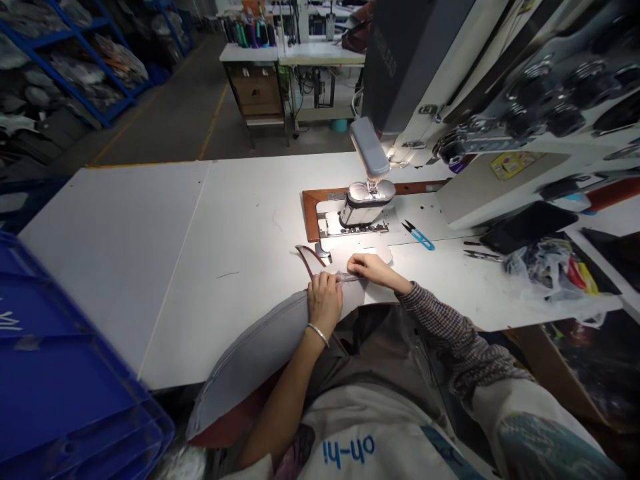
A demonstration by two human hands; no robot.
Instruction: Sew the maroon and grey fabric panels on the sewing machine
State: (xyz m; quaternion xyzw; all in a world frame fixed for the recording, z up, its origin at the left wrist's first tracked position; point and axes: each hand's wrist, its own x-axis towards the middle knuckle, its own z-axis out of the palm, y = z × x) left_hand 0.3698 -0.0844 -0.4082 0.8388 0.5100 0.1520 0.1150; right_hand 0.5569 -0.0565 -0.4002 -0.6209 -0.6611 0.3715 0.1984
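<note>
A grey fabric piece (260,347) with a dark red edge strip (306,257) lies across the near edge of the white table (165,247) and hangs toward my lap. My left hand (324,299), a bracelet on its wrist, rests on the fabric with its fingers curled on the fabric's upper edge. My right hand (367,267) pinches the same edge just to the right. Both hands sit a little in front of the sewing machine's presser foot (367,200), which a lamp lights from above.
Blue-handled thread snips (419,235) lie right of the needle plate. The big sewing machine body (500,87) fills the upper right. A plastic bag with small items (555,263) and a black tray (530,223) are at right. A blue crate (60,373) stands lower left.
</note>
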